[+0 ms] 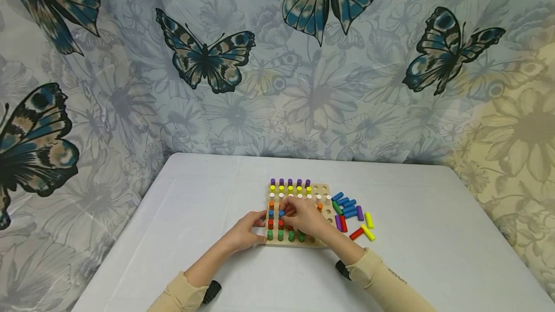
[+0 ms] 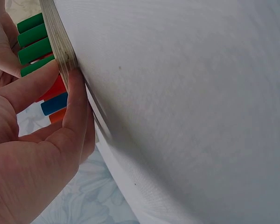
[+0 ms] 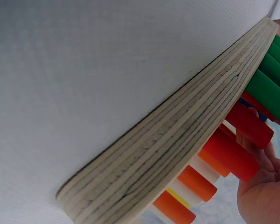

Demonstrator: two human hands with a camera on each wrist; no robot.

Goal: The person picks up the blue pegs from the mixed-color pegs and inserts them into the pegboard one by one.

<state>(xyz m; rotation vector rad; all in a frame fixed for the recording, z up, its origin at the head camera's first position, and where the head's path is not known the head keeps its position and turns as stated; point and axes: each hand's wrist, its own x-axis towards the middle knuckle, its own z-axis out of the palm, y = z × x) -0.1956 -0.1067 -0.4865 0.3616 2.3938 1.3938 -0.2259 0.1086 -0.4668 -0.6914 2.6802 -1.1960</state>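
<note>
A wooden pegboard (image 1: 321, 189) carries upright pegs in rows of purple, yellow, white, orange, blue, red and green. My right hand (image 1: 305, 215) reaches over the board from the right and covers part of the middle rows. Its thumb and forefinger pinch a blue peg (image 1: 281, 214), at the second place of the blue row. My left hand (image 1: 244, 231) rests with its fingertips against the board's left edge, near the front corner. In the left wrist view, the fingertips (image 2: 75, 77) touch the board's edge (image 2: 59, 44) close to the green pegs (image 2: 36, 51).
Right of the board lies a loose heap of pegs, among them blue pegs (image 1: 349, 209), a purple peg (image 1: 360, 213), a yellow peg (image 1: 369, 220) and a red peg (image 1: 356, 234). A white cloth (image 1: 433, 254) covers the table. Behind it hangs a butterfly-patterned backdrop (image 1: 321, 124).
</note>
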